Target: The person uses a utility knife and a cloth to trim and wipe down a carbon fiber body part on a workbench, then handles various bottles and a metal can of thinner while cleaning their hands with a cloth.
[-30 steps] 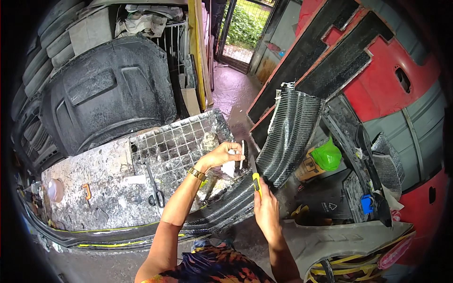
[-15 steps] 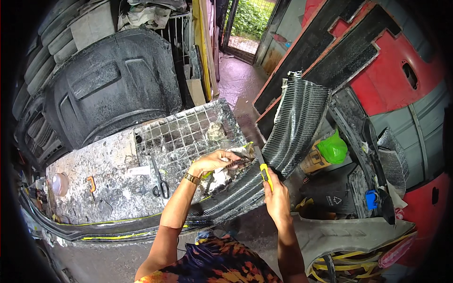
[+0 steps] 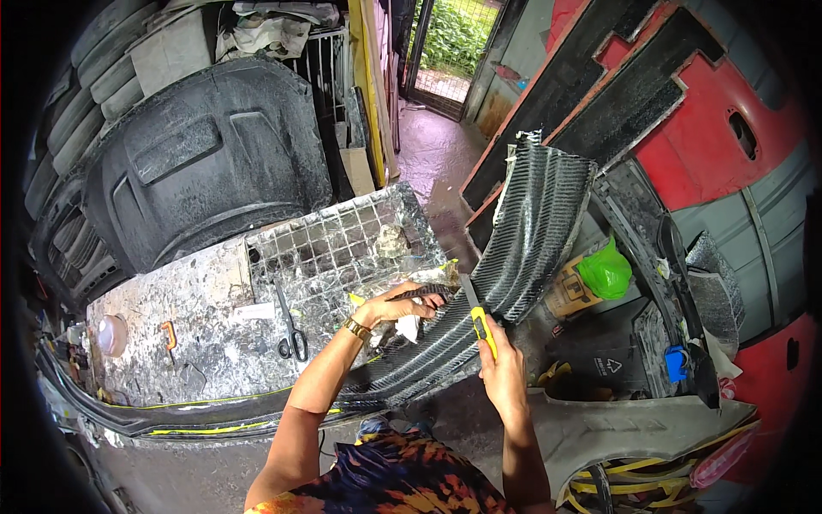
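A long curved part covered in ribbed black carbon-fibre cloth (image 3: 538,206) bends from the upper right down along the table's near edge to the left. My right hand (image 3: 503,370) grips a yellow utility knife (image 3: 483,329), its blade (image 3: 467,289) pointing up and away beside the cloth's inner edge. My left hand (image 3: 396,307), wearing a gold watch (image 3: 358,329), is closed on a dark strip of the cloth (image 3: 418,293) at that same edge. Below its fingers, a whitish scrap (image 3: 408,328) hangs against the part. Whether the strip is still joined to the part, I cannot tell.
On the stained table (image 3: 210,308) lie black scissors (image 3: 291,330), an orange clamp (image 3: 169,336) and a round pinkish tub (image 3: 111,335). A metal grid (image 3: 330,236) covers its far end. Right of the part are a green bag (image 3: 605,270), a cardboard box (image 3: 565,289) and a grey panel (image 3: 634,428).
The dark strip in my left hand has turned and now lies across the fingers, more in view. The left hand shifted slightly nearer me; the knife dropped slightly toward me.
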A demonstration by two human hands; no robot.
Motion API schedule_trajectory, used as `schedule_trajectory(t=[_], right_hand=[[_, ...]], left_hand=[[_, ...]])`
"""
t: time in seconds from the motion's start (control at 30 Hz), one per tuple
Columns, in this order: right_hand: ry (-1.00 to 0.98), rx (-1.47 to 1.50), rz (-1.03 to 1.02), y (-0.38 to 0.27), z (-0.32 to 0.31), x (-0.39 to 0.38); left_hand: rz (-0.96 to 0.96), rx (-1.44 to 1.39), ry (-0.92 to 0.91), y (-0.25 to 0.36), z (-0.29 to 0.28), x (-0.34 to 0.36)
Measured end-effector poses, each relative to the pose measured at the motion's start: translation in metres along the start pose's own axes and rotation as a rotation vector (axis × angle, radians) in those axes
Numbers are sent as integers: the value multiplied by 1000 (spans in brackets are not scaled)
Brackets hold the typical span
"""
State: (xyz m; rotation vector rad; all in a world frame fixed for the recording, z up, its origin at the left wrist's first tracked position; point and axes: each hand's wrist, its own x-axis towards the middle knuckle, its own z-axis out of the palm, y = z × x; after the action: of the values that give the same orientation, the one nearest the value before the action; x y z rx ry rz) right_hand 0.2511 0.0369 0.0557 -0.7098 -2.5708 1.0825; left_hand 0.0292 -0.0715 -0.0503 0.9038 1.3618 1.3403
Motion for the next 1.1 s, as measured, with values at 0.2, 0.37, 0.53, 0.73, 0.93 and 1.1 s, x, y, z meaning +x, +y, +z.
schedule_trajectory(t=[0.2, 0.37, 0.53, 0.73, 0.93, 1.1], right_hand=[[-29, 126, 163, -32, -28, -17], [252, 335, 127, 29, -30, -65], [126, 577, 180, 56, -2, -107], [-179, 667, 234, 57, 28, -121], [-34, 632, 40, 71, 19, -100], [44, 598, 37, 84, 16, -100]], left_hand=[[132, 60, 368, -2, -30, -42], [76, -47, 645, 17, 0, -125], [-3, -73, 511, 20, 73, -164], [-40, 68, 552, 29, 108, -135], [71, 274, 536, 56, 101, -98], [292, 529, 511, 116, 72, -34]])
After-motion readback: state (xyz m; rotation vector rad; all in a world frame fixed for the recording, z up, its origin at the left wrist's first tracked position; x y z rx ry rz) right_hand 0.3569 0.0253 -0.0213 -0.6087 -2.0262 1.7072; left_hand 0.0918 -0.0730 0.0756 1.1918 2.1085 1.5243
